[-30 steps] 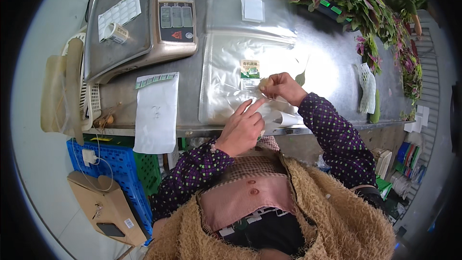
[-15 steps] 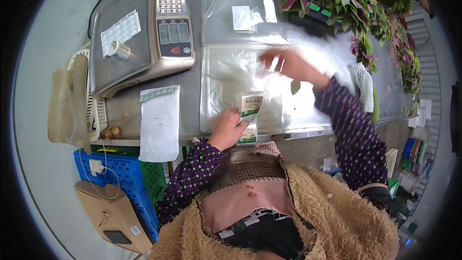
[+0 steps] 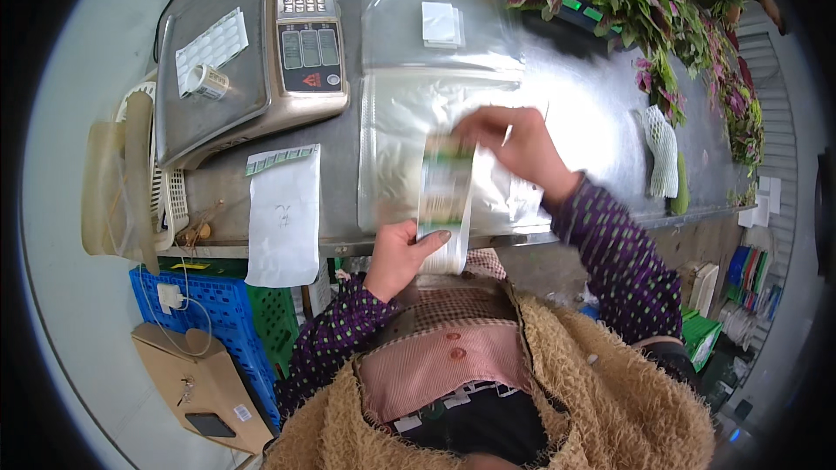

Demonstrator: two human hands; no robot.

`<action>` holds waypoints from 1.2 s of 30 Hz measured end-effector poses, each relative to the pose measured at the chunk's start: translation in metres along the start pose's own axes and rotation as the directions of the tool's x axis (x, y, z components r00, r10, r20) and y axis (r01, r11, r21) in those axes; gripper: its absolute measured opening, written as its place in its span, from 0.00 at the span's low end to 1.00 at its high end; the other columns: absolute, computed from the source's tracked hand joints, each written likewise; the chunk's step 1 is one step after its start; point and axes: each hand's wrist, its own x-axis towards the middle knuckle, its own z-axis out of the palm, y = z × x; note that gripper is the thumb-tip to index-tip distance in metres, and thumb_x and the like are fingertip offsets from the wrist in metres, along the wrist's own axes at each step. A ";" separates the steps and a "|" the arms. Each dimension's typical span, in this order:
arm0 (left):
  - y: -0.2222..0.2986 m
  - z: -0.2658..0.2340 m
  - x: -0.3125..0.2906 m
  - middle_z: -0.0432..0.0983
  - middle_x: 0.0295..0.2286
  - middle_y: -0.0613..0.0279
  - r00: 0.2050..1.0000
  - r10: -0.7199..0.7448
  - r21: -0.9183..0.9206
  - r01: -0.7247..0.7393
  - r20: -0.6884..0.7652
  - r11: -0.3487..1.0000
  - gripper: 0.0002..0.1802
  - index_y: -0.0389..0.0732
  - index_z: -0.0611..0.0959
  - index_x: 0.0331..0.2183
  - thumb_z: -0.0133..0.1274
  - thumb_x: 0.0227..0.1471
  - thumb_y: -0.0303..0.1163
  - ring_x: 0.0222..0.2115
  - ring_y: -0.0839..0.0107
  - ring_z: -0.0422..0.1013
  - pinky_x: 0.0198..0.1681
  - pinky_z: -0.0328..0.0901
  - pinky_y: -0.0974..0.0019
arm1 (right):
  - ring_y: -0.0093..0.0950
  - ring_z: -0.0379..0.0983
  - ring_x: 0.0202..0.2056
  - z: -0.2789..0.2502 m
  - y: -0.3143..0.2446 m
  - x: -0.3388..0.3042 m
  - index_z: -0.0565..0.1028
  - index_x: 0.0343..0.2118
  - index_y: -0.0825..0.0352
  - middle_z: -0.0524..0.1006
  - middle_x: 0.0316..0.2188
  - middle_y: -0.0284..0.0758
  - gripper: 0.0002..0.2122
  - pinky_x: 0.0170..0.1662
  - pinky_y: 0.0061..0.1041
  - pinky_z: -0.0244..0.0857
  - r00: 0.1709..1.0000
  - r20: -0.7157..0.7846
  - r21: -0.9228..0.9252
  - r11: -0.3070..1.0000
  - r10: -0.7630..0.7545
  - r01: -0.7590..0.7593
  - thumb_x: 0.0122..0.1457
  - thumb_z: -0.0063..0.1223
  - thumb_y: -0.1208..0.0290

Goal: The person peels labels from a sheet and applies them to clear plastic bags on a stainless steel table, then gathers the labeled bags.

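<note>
A strip of printed labels (image 3: 446, 187), green, beige and white, stretches upright in front of me, blurred by motion. Its lower part is gripped between the thumb and fingers of my left hand (image 3: 402, 259), near the table's front edge. At its top end, the fingers of my right hand (image 3: 518, 148) are pinched on the label strip. Beneath both hands lies a stack of clear plastic bags (image 3: 390, 135), with small white paper pieces (image 3: 441, 24) on its far part.
A weighing scale (image 3: 312, 43) stands at the left; a label sheet (image 3: 213, 43) and a small label roll (image 3: 207, 82) lie on its pan. A white paper (image 3: 283, 226) lies near the front edge. Purple-green leafy vegetables (image 3: 644, 9) and a white foam net sleeve (image 3: 662, 152) are at the right.
My right hand has come left and down to the strip's top end. The strip now extends farther up between my hands, and my left hand has shifted slightly left and down.
</note>
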 end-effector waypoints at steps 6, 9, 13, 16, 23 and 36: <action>0.018 -0.001 -0.013 0.82 0.35 0.62 0.997 -0.066 -0.220 0.074 0.044 0.973 0.12 0.30 0.82 0.41 0.57 0.55 0.27 0.33 0.83 0.73 0.38 0.69 0.74 | 0.38 0.78 0.33 0.027 0.101 0.031 0.74 0.38 0.66 0.79 0.29 0.41 0.16 0.36 0.36 0.70 0.994 -0.002 -0.303 0.948 0.106 -0.101 0.50 0.64 0.65; 0.011 0.000 -0.015 0.81 0.37 0.62 0.999 -0.043 -0.241 0.049 0.030 0.969 0.13 0.31 0.81 0.44 0.55 0.57 0.26 0.35 0.82 0.73 0.39 0.69 0.74 | 0.42 0.78 0.35 0.050 0.113 0.019 0.73 0.43 0.62 0.79 0.36 0.43 0.22 0.38 0.35 0.72 0.978 -0.132 -0.519 0.830 0.159 -0.205 0.46 0.68 0.63; 0.013 -0.010 -0.015 0.81 0.37 0.64 1.000 0.003 -0.126 0.000 0.020 0.992 0.13 0.32 0.81 0.44 0.54 0.57 0.26 0.34 0.82 0.73 0.39 0.68 0.74 | 0.31 0.77 0.36 0.024 0.077 0.018 0.74 0.46 0.66 0.79 0.38 0.38 0.23 0.41 0.29 0.71 0.948 0.184 -0.163 0.959 0.261 -0.233 0.49 0.67 0.62; 0.003 -0.009 -0.013 0.80 0.34 0.62 1.000 -0.003 -0.121 0.006 0.018 0.993 0.12 0.33 0.82 0.42 0.56 0.55 0.26 0.32 0.80 0.72 0.37 0.67 0.72 | 0.23 0.74 0.37 0.034 0.050 -0.008 0.75 0.46 0.70 0.79 0.36 0.33 0.21 0.46 0.24 0.68 0.815 0.522 0.134 0.920 0.251 -0.369 0.52 0.66 0.66; 0.016 -0.014 -0.016 0.75 0.31 0.57 0.979 0.198 0.202 -0.205 0.052 0.958 0.11 0.33 0.81 0.37 0.58 0.49 0.25 0.31 0.67 0.73 0.37 0.67 0.68 | 0.21 0.74 0.36 0.048 0.054 -0.023 0.76 0.41 0.74 0.79 0.33 0.34 0.15 0.43 0.23 0.68 0.916 0.355 0.309 0.902 0.185 -0.302 0.52 0.64 0.74; 0.030 -0.002 -0.005 0.71 0.17 0.74 0.988 0.057 -0.112 -0.073 -0.141 0.991 0.08 0.34 0.79 0.24 0.60 0.52 0.26 0.18 0.87 0.60 0.20 0.56 0.76 | 0.26 0.78 0.28 0.051 0.002 -0.061 0.79 0.32 0.69 0.81 0.27 0.36 0.08 0.33 0.24 0.72 0.992 0.128 -0.042 0.999 0.010 -0.005 0.49 0.66 0.76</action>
